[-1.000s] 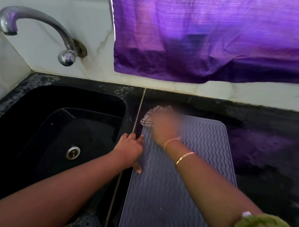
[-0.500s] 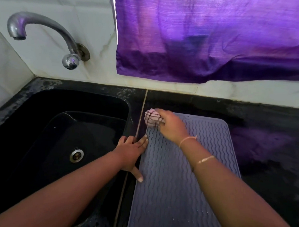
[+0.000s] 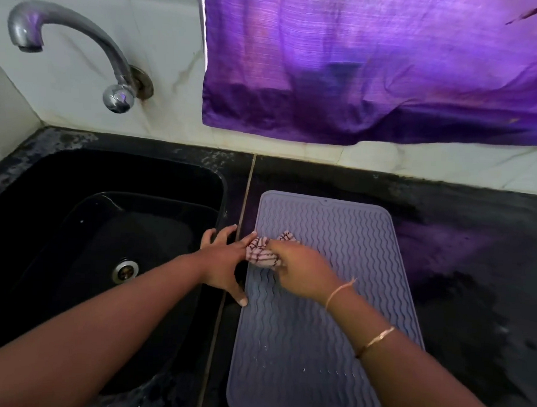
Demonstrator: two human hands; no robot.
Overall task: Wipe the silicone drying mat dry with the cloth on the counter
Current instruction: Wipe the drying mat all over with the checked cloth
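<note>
A grey-lilac silicone drying mat (image 3: pixel 336 237) with wavy ridges lies on the black counter, right of the sink. My right hand (image 3: pixel 301 272) grips a bunched white cloth with dark checks (image 3: pixel 260 252) and presses it on the mat near its left edge, about a third of the way down. My left hand (image 3: pixel 224 263) lies flat with fingers spread on the strip between sink and mat, its thumb touching the mat's left edge. Small water drops show on the near part of the mat.
A black sink (image 3: pixel 99 242) with a metal drain (image 3: pixel 126 271) fills the left. A chrome tap (image 3: pixel 83 50) juts from the white tiled wall. A purple curtain (image 3: pixel 374 69) hangs above the black counter (image 3: pixel 472 289), which looks damp and streaked.
My right hand has drawn the cloth from the mat's far left corner back toward me along the left side. My left hand stays at the mat's left edge.
</note>
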